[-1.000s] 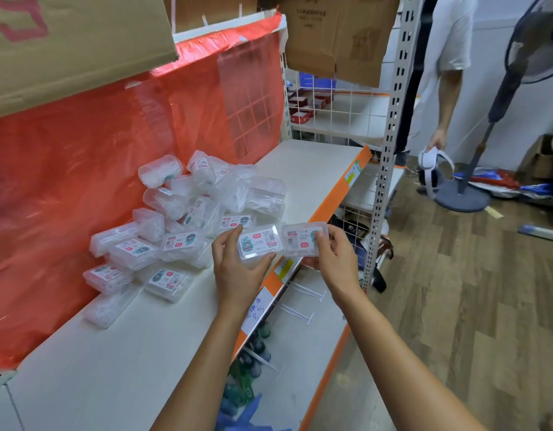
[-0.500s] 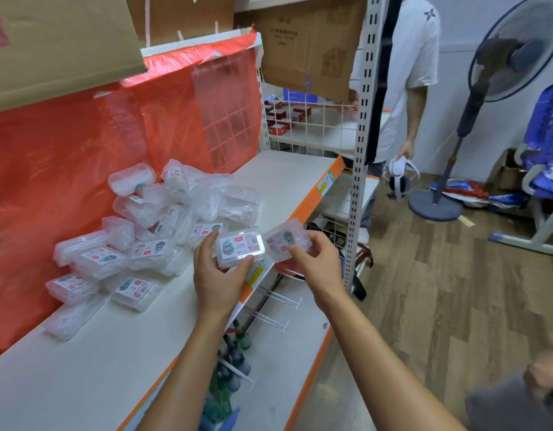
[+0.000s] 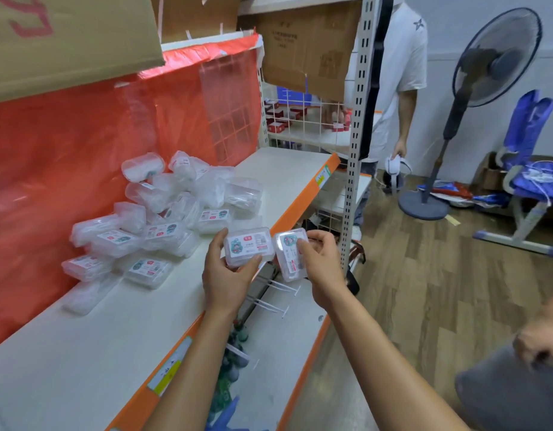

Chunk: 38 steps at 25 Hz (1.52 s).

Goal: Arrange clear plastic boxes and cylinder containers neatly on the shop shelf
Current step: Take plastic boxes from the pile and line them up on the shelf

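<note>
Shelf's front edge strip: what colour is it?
The edge strip is orange; head view shows it best.

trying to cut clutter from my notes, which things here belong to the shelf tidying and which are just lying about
Job: level box in the left hand, tilted box in the right hand, pile of clear boxes and cylinder containers, white shelf.
Lying about: pedestal fan, cardboard sheet, red boxes, blue chair, white hooks below.

L hand (image 3: 229, 273), R hand (image 3: 324, 265): fingers curled

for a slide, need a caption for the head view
Left hand holds a clear box, right hand a tilted box, at the shelf edge beside the pile.
</note>
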Motion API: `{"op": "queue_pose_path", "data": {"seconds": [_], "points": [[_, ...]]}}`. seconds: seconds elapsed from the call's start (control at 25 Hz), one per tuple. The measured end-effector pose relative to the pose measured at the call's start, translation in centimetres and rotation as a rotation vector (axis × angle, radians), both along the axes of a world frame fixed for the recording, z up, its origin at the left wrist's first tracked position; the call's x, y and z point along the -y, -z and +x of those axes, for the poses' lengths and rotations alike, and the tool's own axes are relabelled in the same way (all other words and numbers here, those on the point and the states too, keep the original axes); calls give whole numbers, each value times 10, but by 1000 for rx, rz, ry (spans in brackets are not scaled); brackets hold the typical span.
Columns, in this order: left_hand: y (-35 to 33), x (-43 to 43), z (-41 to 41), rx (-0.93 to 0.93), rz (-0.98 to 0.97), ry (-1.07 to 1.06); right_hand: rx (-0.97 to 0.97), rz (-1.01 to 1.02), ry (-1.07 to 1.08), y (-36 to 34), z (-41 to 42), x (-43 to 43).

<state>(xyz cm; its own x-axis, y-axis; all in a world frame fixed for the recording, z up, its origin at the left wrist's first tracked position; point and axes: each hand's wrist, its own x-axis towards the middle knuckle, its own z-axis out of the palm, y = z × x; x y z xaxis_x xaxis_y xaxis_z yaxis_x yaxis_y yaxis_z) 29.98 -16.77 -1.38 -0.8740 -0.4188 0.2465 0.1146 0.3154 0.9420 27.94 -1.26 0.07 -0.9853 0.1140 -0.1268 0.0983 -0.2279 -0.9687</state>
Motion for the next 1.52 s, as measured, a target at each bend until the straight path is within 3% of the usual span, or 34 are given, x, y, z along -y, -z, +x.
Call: {"op": "queue_pose_path", "data": {"seconds": [0.32, 0.56, 0.72, 1.52], "points": [[8, 47, 85, 59, 56, 12, -38, 78, -255, 6, 88, 37], [17, 62, 154, 83, 33, 15, -95, 360, -214, 16, 156, 54], [18, 64, 194, 85, 37, -29, -19, 340, -192, 16, 192, 49], [5, 48, 350, 48, 142, -474, -111, 185, -672, 9, 273, 53]]}}
